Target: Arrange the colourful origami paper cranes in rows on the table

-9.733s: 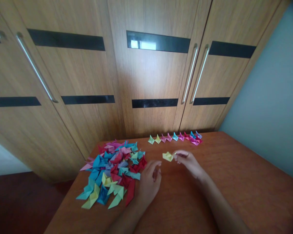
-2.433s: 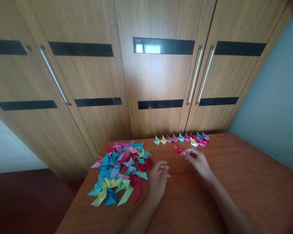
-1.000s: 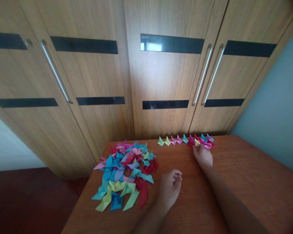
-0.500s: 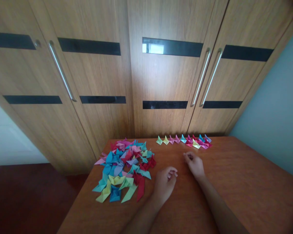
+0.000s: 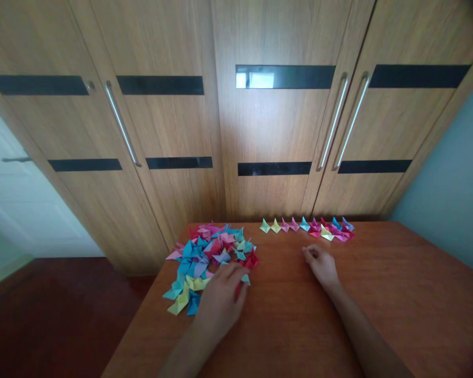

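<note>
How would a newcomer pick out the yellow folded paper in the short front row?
Along the far edge of the brown table, before the wooden wardrobe, runs a line of folded papers. At its right end, a short front row holds the yellow folded paper. It is that row's only yellow piece, between a red piece and a magenta piece.

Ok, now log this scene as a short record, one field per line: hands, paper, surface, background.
Left hand: left hand over the near right part of the paper pile; grip unclear
Right hand: right hand, fingers curled, no paper visible in it
Pile: folded pieces in mixed colours, jumbled
Row: paper row along the far edge, right of the pile; yellow piece among those in front
Surface: reddish-brown table
Background: wooden wardrobe, metal handles
</note>
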`<state>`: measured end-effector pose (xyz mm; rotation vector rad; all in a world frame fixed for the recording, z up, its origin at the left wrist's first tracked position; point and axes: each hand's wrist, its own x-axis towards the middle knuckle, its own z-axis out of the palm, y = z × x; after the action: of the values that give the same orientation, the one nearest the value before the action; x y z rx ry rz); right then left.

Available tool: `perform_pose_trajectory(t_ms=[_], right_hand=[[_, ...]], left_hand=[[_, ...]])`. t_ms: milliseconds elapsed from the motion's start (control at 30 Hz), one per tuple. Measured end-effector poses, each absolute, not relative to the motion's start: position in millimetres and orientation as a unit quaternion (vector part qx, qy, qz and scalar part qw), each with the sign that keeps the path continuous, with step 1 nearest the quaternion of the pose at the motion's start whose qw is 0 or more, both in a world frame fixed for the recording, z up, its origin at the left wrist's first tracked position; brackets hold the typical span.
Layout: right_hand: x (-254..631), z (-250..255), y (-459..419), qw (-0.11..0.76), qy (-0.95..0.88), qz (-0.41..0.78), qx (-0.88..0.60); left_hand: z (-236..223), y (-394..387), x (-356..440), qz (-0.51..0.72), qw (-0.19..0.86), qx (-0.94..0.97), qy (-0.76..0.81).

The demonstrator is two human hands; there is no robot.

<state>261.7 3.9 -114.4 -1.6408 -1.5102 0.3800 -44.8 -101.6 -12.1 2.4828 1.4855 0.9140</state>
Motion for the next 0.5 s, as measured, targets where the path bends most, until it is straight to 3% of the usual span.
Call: perform_pose_trajectory(t_ms=[133, 500], right_hand=[[259.9, -113.0, 3.9, 0.427, -0.606, 0.144, -0.656], [258.6, -110.4, 2.9, 0.435, -0.597, 0.151, -0.657]], left_hand=[[-9.8, -97.9, -88.7, 0.226, 0.004, 0.811, 0.539], [-31.9, -98.2, -103.6, 0.116, 0.032, 0.815, 0.567]])
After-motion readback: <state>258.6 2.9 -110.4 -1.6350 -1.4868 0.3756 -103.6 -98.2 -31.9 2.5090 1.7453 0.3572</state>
